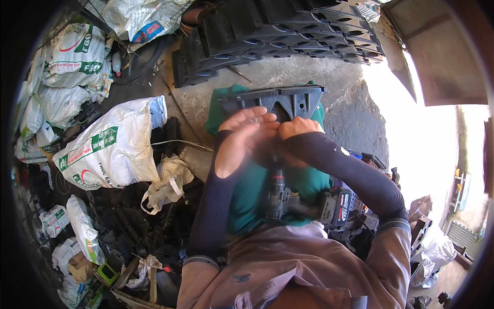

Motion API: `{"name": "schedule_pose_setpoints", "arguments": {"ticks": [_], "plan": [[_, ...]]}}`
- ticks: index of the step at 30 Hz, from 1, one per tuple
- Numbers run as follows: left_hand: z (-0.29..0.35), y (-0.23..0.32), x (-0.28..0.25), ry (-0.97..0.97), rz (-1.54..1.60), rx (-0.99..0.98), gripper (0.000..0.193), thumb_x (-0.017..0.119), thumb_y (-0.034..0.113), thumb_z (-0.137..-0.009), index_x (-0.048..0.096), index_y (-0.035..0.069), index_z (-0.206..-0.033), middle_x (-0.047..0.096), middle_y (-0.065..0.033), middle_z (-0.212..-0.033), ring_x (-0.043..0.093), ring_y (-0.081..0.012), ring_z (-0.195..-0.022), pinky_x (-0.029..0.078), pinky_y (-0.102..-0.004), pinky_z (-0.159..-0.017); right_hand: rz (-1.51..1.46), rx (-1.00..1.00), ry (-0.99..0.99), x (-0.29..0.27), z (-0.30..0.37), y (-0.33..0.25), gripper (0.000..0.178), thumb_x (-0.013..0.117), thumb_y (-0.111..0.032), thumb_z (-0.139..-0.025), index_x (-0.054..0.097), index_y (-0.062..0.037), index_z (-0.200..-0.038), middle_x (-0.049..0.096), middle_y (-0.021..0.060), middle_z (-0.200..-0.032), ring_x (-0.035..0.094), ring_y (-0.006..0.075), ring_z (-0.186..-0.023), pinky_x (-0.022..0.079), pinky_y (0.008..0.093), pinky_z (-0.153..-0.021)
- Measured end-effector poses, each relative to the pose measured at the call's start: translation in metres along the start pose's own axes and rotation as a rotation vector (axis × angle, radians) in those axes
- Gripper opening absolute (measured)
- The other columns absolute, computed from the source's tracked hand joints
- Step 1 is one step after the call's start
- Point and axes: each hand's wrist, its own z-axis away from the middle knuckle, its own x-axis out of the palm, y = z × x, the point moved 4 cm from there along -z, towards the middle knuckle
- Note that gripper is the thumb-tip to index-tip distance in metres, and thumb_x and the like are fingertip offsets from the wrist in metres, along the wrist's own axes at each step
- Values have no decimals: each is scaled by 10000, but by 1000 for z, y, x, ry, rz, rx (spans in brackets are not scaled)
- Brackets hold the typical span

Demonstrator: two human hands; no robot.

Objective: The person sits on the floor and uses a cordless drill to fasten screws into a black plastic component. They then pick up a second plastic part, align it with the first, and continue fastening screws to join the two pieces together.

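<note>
A black moulded plastic part rests across my green-covered knees, its ribbed side facing me. Against its near edge, my left hand has its fingers stretched out toward the right; a small glint shows at them, too small to name. Beside it, my right hand is closed, fingertips curled at the part's near side. What those fingers hold is hidden. In my lap lies a cordless drill with a red ring at its chuck, blurred around the tip. A black battery pack sits to its right.
Stacked black plastic panels stand on the concrete floor at the back. White printed sacks crowd the left, with a crumpled plastic bag close to my left arm. Dark loose parts lie at lower left. Tools and clutter are at my right side.
</note>
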Motion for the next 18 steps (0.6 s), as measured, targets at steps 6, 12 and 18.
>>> {"name": "schedule_pose_setpoints", "arguments": {"ticks": [6,12,18], "plan": [[0,-2,-2,17,44,27,310,450,15,-932,516,-50,-1228,611,-213,-1160,630,-298,-1044,523,-381,-916,31,15,54,2,1,1,219,653,-268,-805,706,-67,-873,697,165,-828,696,350,-801,551,433,-726],[14,-7,-3,139,206,42,277,512,61,-941,551,-37,-1197,632,-175,-1112,629,-266,-1013,524,-350,-871,-446,-324,603,-10,32,2,189,711,-98,-739,660,-62,-917,633,123,-820,660,325,-730,521,412,-625],[27,-22,14,220,272,11,294,506,140,-964,560,0,-1216,642,-107,-1133,606,-170,-1030,476,-271,-844,-310,-609,1160,6,38,-20,242,696,-14,-601,645,-53,-834,578,84,-799,577,269,-654,472,373,-543]]}}
